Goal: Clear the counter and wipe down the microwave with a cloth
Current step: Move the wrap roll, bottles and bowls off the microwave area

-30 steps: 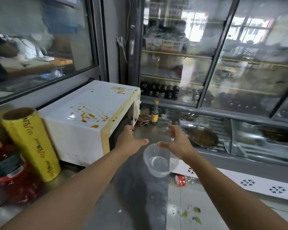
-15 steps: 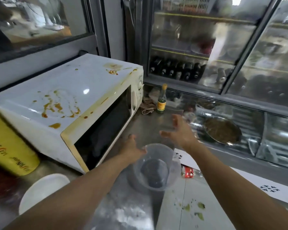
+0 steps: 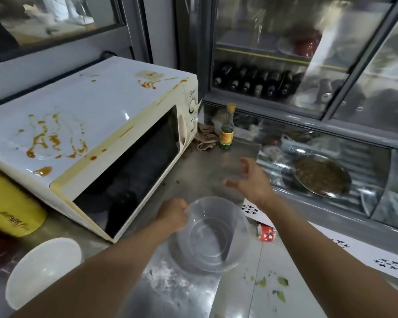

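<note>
A white microwave (image 3: 90, 125) smeared with orange sauce stands on the steel counter (image 3: 177, 292), its door shut. My left hand (image 3: 174, 214) grips the rim of a clear plastic bowl (image 3: 213, 235) at the counter's front edge. My right hand (image 3: 248, 180) hovers with spread fingers above the counter, beyond the bowl, holding nothing. A crumpled brownish cloth (image 3: 206, 140) lies by the microwave's right side, next to a small glass bottle (image 3: 227, 127) with a yellow label.
A white bowl (image 3: 43, 271) sits at the near left. A yellow roll (image 3: 12, 210) stands left of the microwave. Glass-door fridges (image 3: 285, 53) rise behind, and a metal pan of brown food (image 3: 322, 175) lies to the right. Green scraps and a red wrapper (image 3: 267, 234) litter the floor.
My view has moved closer and lower. My left hand has taken hold of the clear bowl's rim and brought it down near the counter edge. My right hand let go and spread open.
</note>
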`<state>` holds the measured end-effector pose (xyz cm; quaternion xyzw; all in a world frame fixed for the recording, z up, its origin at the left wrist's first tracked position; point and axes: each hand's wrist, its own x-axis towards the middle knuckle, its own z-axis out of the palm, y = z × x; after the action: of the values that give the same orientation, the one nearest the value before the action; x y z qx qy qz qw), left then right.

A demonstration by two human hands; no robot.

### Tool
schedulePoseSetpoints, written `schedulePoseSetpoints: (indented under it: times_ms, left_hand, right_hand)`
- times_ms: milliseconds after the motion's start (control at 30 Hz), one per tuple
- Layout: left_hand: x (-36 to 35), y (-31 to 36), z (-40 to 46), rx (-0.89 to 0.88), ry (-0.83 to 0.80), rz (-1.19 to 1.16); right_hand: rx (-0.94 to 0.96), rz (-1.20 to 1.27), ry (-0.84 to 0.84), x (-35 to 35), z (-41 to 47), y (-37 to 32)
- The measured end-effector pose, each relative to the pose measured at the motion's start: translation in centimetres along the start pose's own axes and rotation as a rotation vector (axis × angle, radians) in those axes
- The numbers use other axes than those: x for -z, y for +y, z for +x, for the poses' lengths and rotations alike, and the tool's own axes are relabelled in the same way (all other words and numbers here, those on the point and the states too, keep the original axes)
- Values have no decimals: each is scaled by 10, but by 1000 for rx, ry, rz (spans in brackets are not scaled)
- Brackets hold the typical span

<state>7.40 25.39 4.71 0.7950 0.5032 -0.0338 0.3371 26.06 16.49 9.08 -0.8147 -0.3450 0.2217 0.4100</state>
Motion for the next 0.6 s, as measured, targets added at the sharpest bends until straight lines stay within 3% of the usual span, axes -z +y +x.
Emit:
schedulePoseSetpoints:
  times_ms: [367,600]
  left_hand:
    - [47,30,31,41,100,-223]
    - [69,43,64,62,155,-216]
  right_hand:
    - [7,-19,-33,3,44,-11]
    - [32,49,4,-5,96,-24]
